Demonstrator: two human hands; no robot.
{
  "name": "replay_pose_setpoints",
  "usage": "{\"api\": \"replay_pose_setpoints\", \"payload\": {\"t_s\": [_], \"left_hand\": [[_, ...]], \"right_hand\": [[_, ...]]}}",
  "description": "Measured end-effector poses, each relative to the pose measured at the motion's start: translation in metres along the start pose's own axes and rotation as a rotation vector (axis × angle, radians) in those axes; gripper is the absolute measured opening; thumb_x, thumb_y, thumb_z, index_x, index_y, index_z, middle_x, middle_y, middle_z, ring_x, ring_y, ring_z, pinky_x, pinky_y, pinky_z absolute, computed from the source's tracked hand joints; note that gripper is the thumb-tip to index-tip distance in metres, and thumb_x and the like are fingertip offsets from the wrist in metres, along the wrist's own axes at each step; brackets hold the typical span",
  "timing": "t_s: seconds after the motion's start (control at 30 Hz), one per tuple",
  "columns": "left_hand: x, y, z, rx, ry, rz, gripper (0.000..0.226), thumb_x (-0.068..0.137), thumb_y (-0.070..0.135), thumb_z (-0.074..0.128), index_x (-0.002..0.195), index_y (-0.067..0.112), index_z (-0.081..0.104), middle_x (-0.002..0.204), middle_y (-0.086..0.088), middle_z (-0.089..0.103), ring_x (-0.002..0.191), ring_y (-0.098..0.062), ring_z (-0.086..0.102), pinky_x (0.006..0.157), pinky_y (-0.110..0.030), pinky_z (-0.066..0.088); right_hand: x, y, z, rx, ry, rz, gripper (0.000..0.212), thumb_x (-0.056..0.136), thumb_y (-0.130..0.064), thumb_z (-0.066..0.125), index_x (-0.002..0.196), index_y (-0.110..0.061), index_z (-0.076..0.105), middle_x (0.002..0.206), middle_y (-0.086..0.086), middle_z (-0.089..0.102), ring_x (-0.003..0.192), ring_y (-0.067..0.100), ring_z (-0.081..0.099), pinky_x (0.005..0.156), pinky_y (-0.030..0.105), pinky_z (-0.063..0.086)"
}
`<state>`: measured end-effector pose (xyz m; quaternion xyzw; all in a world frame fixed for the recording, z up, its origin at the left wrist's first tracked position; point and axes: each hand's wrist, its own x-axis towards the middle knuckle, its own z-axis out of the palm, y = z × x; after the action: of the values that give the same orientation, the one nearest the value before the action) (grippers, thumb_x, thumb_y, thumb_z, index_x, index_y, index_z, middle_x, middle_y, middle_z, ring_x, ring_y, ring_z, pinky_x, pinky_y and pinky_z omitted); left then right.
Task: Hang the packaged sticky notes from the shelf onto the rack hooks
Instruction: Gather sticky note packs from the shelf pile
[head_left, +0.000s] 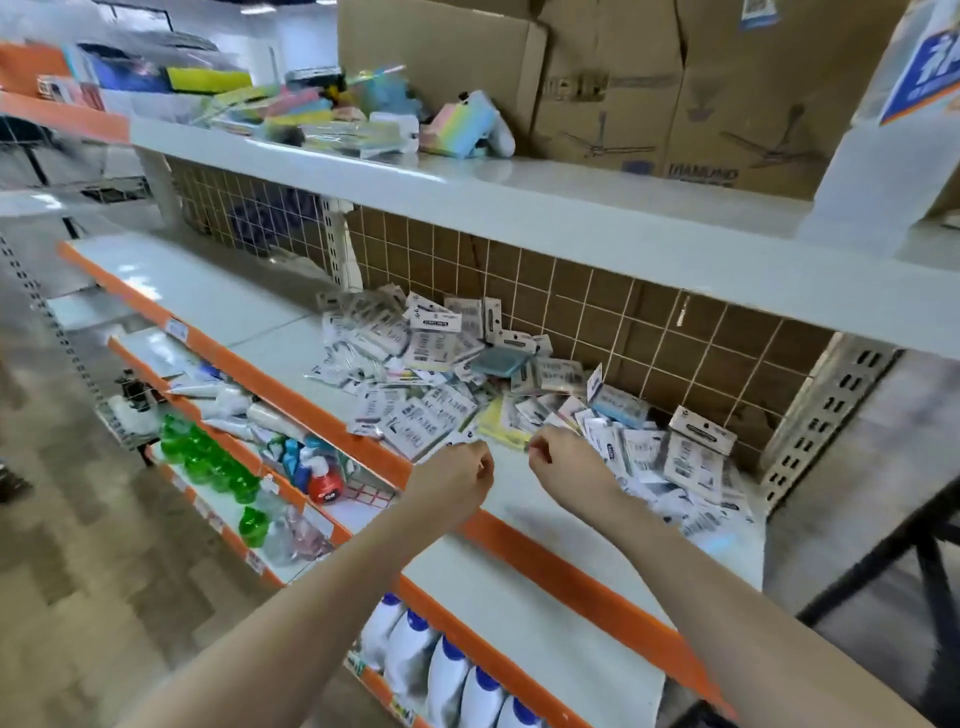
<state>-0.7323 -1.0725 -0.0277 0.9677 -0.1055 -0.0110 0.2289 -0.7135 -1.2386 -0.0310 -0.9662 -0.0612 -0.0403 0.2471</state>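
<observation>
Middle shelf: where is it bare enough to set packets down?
Bare: the shelf front strip between the right forearm and the orange edge, and the left end beyond the sticky-note packets. Crowded: the pile runs from mid-shelf along the mesh back to the right upright.

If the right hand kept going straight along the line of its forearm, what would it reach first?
Probably the loose pile of white packaged sticky notes on the white shelf; the right hand is already at its near edge by a yellow packet, though depth is unclear.
</observation>
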Motion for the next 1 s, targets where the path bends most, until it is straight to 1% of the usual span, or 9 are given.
{"api": "replay_pose_setpoints", "payload": {"t_s": [0.23, 0.37, 0.47, 0.53, 0.6, 0.7, 0.8, 0.9, 1.0], "left_hand": [[0.081, -0.01, 0.008, -0.019, -0.077, 0.009, 0.03, 0.097, 0.019, 0.042, 0.125, 0.01, 0.051, 0.124, -0.01, 0.056, 0.108, -0.027, 0.056, 0.085, -0.039, 0.049], [0.122, -0.017, 0.018, -0.068, -0.07, -0.078, 0.027, 0.097, 0.021, 0.043, 0.117, 0.004, 0.051, 0.113, -0.014, 0.059, 0.091, -0.03, 0.06, 0.066, -0.036, 0.045], [0.145, -0.021, 0.026, -0.077, -0.079, -0.068, 0.028, 0.098, 0.03, 0.042, 0.102, 0.005, 0.053, 0.103, -0.014, 0.061, 0.091, -0.031, 0.06, 0.067, -0.036, 0.045], [0.156, -0.023, 0.03, -0.07, -0.099, -0.009, 0.022, 0.098, 0.026, 0.041, 0.088, 0.012, 0.053, 0.101, -0.015, 0.062, 0.094, -0.031, 0.059, 0.071, -0.036, 0.044], [0.167, -0.026, 0.035, -0.014, -0.13, 0.064, 0.022, 0.098, 0.024, 0.041, 0.092, 0.013, 0.06, 0.105, -0.015, 0.062, 0.099, -0.031, 0.055, 0.078, -0.036, 0.043], [0.178, -0.027, 0.044, 0.037, -0.17, 0.1, 0.026, 0.094, 0.021, 0.044, 0.109, 0.007, 0.061, 0.113, -0.015, 0.061, 0.107, -0.032, 0.052, 0.09, -0.039, 0.044], [0.185, -0.025, 0.049, -0.074, -0.214, 0.044, 0.023, 0.095, 0.021, 0.047, 0.107, 0.006, 0.06, 0.108, -0.014, 0.065, 0.101, -0.031, 0.06, 0.082, -0.036, 0.049], [0.192, -0.024, 0.046, -0.288, -0.237, -0.02, 0.028, 0.094, 0.029, 0.052, 0.11, 0.008, 0.061, 0.109, -0.013, 0.065, 0.102, -0.031, 0.06, 0.076, -0.031, 0.045], [0.201, -0.032, 0.044, -0.557, -0.277, -0.163, 0.023, 0.089, 0.012, 0.055, 0.11, 0.001, 0.06, 0.112, -0.017, 0.064, 0.103, -0.033, 0.059, 0.084, -0.033, 0.048]], "right_hand": [[0.074, 0.01, -0.002, -0.265, 0.088, 0.004, 0.032, 0.095, -0.016, 0.041, 0.124, -0.007, 0.054, 0.127, 0.014, 0.051, 0.118, 0.03, 0.047, 0.097, 0.035, 0.039], [0.106, 0.022, 0.004, -0.336, 0.079, 0.025, 0.039, 0.096, -0.02, 0.04, 0.134, -0.009, 0.044, 0.136, 0.01, 0.041, 0.127, 0.025, 0.033, 0.108, 0.038, 0.032], [0.122, 0.023, 0.011, -0.223, 0.125, 0.137, 0.047, 0.095, -0.026, 0.047, 0.139, -0.016, 0.034, 0.137, 0.007, 0.034, 0.128, 0.023, 0.031, 0.107, 0.039, 0.035], [0.129, 0.026, 0.018, -0.246, 0.088, 0.214, 0.059, 0.094, -0.032, 0.05, 0.145, -0.019, 0.023, 0.146, 0.008, 0.024, 0.134, 0.027, 0.025, 0.113, 0.043, 0.027], [0.136, 0.03, 0.026, -0.237, 0.049, 0.325, 0.07, 0.092, -0.038, 0.052, 0.147, -0.016, 0.015, 0.154, 0.007, 0.015, 0.141, 0.03, 0.016, 0.117, 0.045, 0.015], [0.139, 0.036, 0.035, -0.24, 0.048, 0.427, 0.075, 0.089, -0.046, 0.055, 0.147, -0.013, 0.019, 0.154, 0.007, 0.019, 0.142, 0.029, 0.016, 0.118, 0.045, 0.016], [0.136, 0.035, 0.037, -0.236, 0.115, 0.477, 0.074, 0.085, -0.045, 0.061, 0.143, -0.013, 0.028, 0.149, 0.008, 0.029, 0.138, 0.03, 0.024, 0.114, 0.04, 0.024], [0.127, 0.031, 0.042, -0.313, 0.175, 0.484, 0.065, 0.087, -0.041, 0.059, 0.138, -0.009, 0.035, 0.144, 0.011, 0.038, 0.133, 0.032, 0.033, 0.112, 0.04, 0.028], [0.118, 0.026, 0.047, -0.388, 0.224, 0.461, 0.054, 0.089, -0.027, 0.057, 0.136, -0.007, 0.038, 0.14, 0.013, 0.043, 0.129, 0.033, 0.038, 0.11, 0.039, 0.031]]}}
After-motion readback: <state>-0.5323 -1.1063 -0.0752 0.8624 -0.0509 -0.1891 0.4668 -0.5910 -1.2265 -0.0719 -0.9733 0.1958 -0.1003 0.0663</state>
